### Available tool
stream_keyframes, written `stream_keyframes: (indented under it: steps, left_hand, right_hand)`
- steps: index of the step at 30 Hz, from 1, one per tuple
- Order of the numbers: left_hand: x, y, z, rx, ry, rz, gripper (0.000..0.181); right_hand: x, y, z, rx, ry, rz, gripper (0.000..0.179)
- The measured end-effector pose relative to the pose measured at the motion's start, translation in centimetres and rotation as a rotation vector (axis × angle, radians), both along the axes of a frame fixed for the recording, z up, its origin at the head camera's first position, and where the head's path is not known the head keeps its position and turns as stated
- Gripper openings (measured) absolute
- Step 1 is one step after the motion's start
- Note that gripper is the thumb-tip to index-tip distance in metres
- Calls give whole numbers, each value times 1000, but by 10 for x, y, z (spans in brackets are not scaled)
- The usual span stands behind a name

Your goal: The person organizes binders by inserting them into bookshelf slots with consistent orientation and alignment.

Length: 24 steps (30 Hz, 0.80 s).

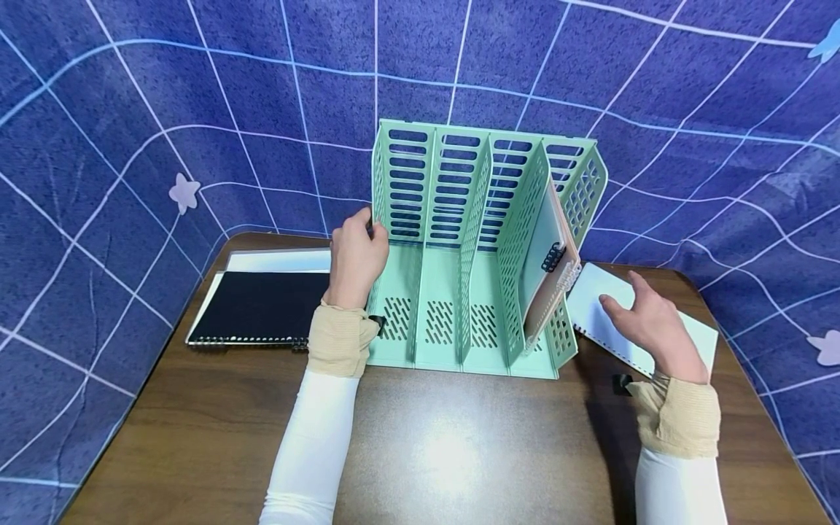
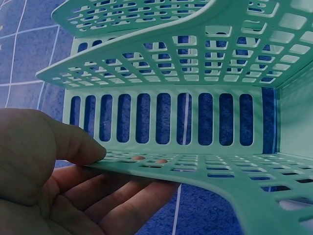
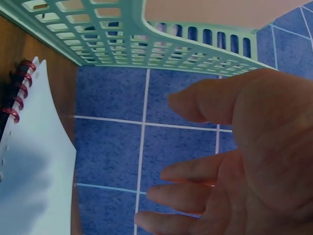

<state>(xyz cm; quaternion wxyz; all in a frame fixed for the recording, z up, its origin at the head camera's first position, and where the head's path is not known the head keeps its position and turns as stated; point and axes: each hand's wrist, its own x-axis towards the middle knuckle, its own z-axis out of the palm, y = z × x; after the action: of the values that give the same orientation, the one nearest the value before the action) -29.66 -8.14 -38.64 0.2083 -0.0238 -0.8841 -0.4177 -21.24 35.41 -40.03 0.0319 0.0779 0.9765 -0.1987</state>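
Note:
A mint-green file organizer [image 1: 441, 350] with several upright slots stands at the middle of the table. My left hand [image 1: 357, 255] grips its left side wall; in the left wrist view, the thumb lies inside the perforated panel [image 2: 195, 171] and the fingers curl under its outer face. Spiral notebooks [image 1: 547, 292] stand upright in the rightmost slot, leaning slightly. My right hand [image 1: 646, 321] hovers over a white-paged spiral notebook [image 1: 593, 292] lying right of the organizer. Its fingers are spread and hold nothing, as the right wrist view [image 3: 244, 161] also shows.
Left of the organizer lies a stack of spiral notebooks with a black one [image 1: 262, 306] on top. The wooden table [image 1: 459, 452] ends at a blue grid-patterned cloth [image 1: 262, 95] hanging behind and at both sides.

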Motion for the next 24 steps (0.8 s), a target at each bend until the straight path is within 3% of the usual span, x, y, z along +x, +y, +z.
stream_keyframes:
  steps: [14, 24]
  left_hand:
    - [1, 1, 2, -9, -12, 17, 21]
    - [2, 1, 1, 14, 1, -1, 22]
  right_hand:
    - [-9, -1, -15, -14, -125, 48, 104]
    - [-11, -1, -24, 24, -194, 91, 106]
